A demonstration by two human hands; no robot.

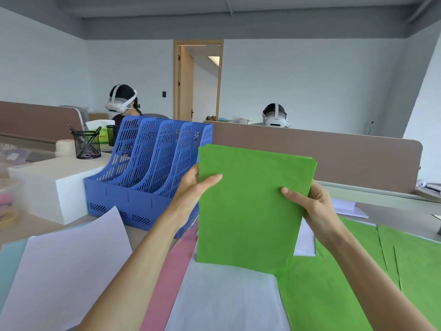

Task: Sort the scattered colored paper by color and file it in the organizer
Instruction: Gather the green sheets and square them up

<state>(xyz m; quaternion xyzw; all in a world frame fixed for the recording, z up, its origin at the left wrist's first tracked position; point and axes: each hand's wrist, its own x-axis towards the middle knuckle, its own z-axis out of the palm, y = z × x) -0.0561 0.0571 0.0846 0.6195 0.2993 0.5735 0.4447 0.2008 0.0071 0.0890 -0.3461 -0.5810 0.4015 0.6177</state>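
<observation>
The green paper stack is held upright over the desk, just right of the blue file organizer and not yet in any slot. The left hand pinches its left edge, thumb on the front and fingers behind. The right hand clamps the right edge the same way, thumb in front and fingers curled round the back. The bottom edge is down by the papers on the desk; can't tell if it's touching.

Risks, as I see it:
- The top right corner looks fanned, so the sheets aren't squared. A stray one could catch on a slot divider and crumple on the way in.
- The paper's thin and held only at the sides, so the middle may sag or a sheet may slide out.
- More loose green sheets lie to the right. Filing now would mean a 2nd trip.
- Swinging left could drag the pink sheet or the white sheet.

No readable writing anywhere. There's a printed box behind the mesh pen cup, but the text is too small to read.
</observation>
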